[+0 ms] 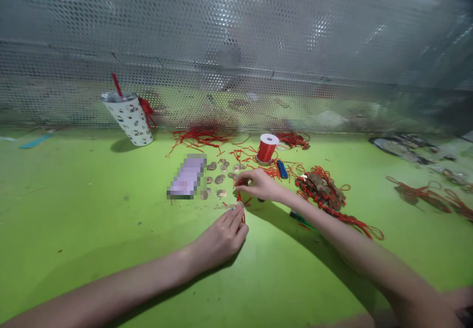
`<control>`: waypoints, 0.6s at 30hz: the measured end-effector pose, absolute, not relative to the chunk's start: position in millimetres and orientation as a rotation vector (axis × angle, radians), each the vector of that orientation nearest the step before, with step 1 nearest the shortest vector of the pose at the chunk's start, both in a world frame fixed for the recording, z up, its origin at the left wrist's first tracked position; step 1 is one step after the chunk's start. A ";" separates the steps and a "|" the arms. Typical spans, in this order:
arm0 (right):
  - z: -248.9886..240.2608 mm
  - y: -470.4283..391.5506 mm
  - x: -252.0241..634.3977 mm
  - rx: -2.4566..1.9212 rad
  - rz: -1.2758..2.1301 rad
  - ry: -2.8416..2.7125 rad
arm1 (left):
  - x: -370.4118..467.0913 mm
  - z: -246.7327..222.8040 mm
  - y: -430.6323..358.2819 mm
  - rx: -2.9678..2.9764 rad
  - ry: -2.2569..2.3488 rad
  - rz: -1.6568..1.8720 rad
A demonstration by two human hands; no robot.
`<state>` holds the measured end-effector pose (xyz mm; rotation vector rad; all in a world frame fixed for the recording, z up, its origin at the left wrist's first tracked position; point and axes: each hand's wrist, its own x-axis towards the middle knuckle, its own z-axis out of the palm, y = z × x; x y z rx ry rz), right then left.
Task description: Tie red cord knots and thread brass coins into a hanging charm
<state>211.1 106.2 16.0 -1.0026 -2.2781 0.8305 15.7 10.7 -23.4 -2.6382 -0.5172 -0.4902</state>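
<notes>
Low in the middle of the green table, my left hand (227,232) is closed on a round coin (240,204) tied with red cord. Just above it, my right hand (258,185) has its thumb and fingertips pinched together beside the red cord (239,197) that rises from the coin; what sits between those fingertips is too small to make out. Several loose coins (220,179) lie left of my right hand, next to a blurred phone-like object (187,175). Behind that hand stands a spool of red cord (267,149), with a blue lighter (282,169) near it.
A pile of coins with red cords (320,189) lies to the right, beside a green tool (301,219). A patterned cup with a straw (131,118) stands back left. Cut red cords (203,136) lie along a perforated metal screen (166,47). More corded pieces (421,190) are far right.
</notes>
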 end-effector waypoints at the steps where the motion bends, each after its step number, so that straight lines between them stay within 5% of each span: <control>1: 15.6 105.6 211.3 -1.013 0.775 -2.217 | 15.7 -24.0 10.5 -2.640 -0.518 -0.495; 6: 13.4 85.0 215.1 -1.075 0.469 -1.925 | 15.9 -26.3 9.6 -2.649 -0.541 -0.501; 18: -21.8 38.8 225.6 -0.951 0.244 -2.429 | 19.5 -19.6 5.5 -2.603 -0.519 -0.364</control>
